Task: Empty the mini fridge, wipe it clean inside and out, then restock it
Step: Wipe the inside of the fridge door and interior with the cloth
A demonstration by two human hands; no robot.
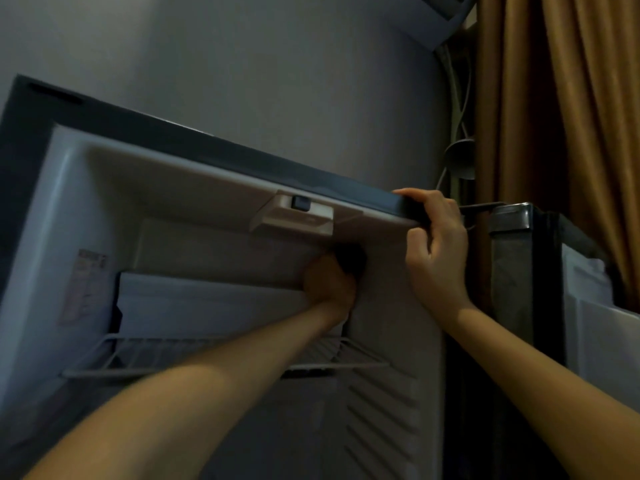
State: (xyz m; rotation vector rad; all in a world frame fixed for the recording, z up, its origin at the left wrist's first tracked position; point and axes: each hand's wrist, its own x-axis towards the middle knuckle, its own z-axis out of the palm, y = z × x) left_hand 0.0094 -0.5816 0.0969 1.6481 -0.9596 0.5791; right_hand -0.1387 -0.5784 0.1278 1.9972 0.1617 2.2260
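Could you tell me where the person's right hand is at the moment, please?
The right hand grips the fridge's top front corner on the right side, beside the open door.

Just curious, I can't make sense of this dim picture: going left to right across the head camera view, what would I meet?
Label sticker on the fridge's inner wall → left hand deep inside → right hand on the fridge's top corner → open fridge door → brown curtain.

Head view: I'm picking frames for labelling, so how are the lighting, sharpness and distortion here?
Head view: dim, bluish light; the mini fridge interior sits in soft shadow with no glare; the left hand deep inside is dark and slightly blurred, and what it holds is unreadable; the right hand on the top edge is clearer; wide-angle distortion bends the fridge top and the curtain.
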